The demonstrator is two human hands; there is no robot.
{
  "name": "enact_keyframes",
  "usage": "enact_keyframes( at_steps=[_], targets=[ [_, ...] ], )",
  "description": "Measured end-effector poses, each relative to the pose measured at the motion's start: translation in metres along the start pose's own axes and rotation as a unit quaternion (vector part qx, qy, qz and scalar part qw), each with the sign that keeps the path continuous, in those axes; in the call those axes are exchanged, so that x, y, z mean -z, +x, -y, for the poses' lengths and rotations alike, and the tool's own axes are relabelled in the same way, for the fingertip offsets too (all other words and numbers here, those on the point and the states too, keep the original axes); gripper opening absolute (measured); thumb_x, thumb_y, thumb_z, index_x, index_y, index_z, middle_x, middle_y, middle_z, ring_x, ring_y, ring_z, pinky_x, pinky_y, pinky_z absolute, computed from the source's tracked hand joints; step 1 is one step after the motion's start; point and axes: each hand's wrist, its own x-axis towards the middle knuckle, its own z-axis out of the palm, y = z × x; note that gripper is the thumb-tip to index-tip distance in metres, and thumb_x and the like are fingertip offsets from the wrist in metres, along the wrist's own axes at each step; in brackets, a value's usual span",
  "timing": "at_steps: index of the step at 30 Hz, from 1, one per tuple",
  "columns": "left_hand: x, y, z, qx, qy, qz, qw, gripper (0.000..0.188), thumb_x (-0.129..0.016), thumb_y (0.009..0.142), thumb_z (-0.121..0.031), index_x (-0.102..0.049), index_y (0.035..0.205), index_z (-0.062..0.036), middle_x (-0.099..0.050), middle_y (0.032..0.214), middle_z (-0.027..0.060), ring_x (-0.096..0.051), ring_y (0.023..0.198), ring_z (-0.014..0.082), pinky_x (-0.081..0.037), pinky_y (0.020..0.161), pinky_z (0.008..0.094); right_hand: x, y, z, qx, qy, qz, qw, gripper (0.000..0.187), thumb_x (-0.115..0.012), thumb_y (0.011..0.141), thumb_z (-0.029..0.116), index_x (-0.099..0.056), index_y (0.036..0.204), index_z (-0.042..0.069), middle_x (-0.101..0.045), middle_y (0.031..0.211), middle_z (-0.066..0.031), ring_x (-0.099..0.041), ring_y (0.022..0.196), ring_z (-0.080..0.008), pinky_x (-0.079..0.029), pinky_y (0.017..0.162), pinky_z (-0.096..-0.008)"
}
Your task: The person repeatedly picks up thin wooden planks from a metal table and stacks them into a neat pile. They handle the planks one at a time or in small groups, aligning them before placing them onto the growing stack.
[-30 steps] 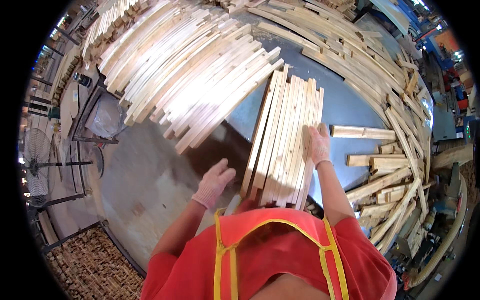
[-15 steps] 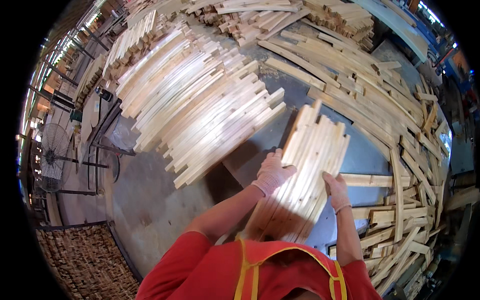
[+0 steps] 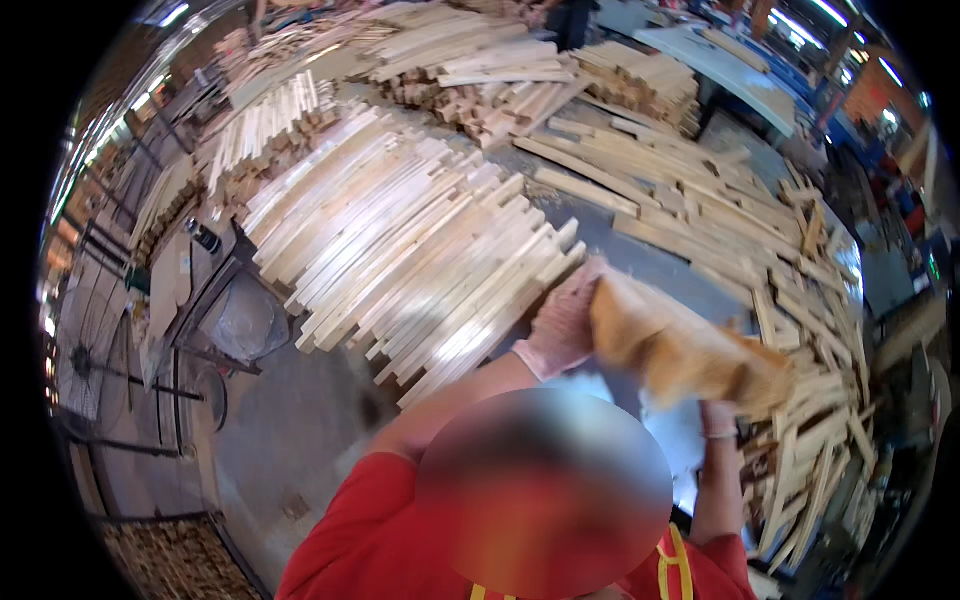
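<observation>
A bundle of wooden strips (image 3: 680, 340) is tipped up in front of me, its uneven sawn ends turned toward me and smeared by motion. My left hand (image 3: 562, 325), in a pale knit glove, grips the bundle at its left side. At the lower right my right hand (image 3: 718, 418), also gloved, is against the bundle, which hides most of its fingers. Just left of the bundle lies a wide layer of wooden strips (image 3: 400, 250), side by side with staggered ends.
Loose strips (image 3: 700, 210) lie jumbled along the right side. Stacked boards (image 3: 500, 80) stand at the back, beside a pale blue table (image 3: 715, 70). At left are a dark-framed stand (image 3: 215, 270) and a fan (image 3: 85, 360). A crate of wood blocks (image 3: 180, 560) sits lower left.
The bundle, earlier with its long faces up, has been lifted and tipped so its ends face me. Both hands moved with it, the right going partly behind it. The view has shifted.
</observation>
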Motion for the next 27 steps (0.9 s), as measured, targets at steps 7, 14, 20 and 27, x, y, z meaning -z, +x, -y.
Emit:
enact_keyframes(
  at_steps=[7, 14, 20, 27],
  targets=[
    [0.021, -0.132, 0.103, -0.006, 0.338, 0.404, 0.85, 0.063, -0.048, 0.1, -0.015, -0.04, 0.161, -0.0003, -0.04, 0.169, 0.0157, -0.039, 0.155, 0.0279, -0.034, 0.125, 0.0399, -0.13, -0.085, 0.099, -0.012, -0.087, 0.174, 0.981, 0.074, -0.072, 0.091, 0.022, -0.04, 0.151, -0.006, -0.056, 0.139, -0.0329, -0.057, 0.129, -0.0493, -0.051, 0.111, -0.0519],
    [0.076, -0.125, 0.094, 0.072, 0.216, 0.417, 0.88, 0.055, -0.057, 0.098, -0.02, -0.053, 0.151, -0.0053, -0.049, 0.156, 0.0146, -0.045, 0.147, 0.0313, -0.039, 0.12, 0.045, -0.165, -0.087, 0.085, -0.166, -0.093, 0.259, 0.947, 0.058, -0.067, 0.086, 0.014, -0.05, 0.137, -0.008, -0.063, 0.134, -0.0299, -0.06, 0.127, -0.0497, -0.051, 0.109, -0.051],
    [0.093, -0.168, 0.042, 0.056, 0.138, 0.281, 0.948, 0.062, -0.071, 0.09, -0.033, -0.057, 0.144, -0.0058, -0.053, 0.148, 0.0119, -0.048, 0.141, 0.0332, -0.04, 0.118, 0.0473, -0.191, -0.079, 0.058, -0.326, 0.225, 0.1, 0.913, 0.093, -0.08, 0.087, 0.016, -0.034, 0.165, -0.004, -0.052, 0.161, -0.0239, -0.056, 0.143, -0.0296, -0.044, 0.118, -0.0344],
    [0.008, -0.141, 0.009, 0.042, 0.115, 0.236, 0.964, 0.055, -0.073, 0.087, -0.035, -0.063, 0.133, -0.0074, -0.059, 0.133, 0.0096, -0.054, 0.129, 0.0313, -0.042, 0.113, 0.0494, -0.153, 0.003, 0.015, -0.262, 0.149, 0.185, 0.935, 0.073, -0.071, 0.096, 0.045, -0.057, 0.153, 0.002, -0.066, 0.146, -0.0234, -0.063, 0.137, -0.0336, -0.047, 0.117, -0.0383]
  ],
)
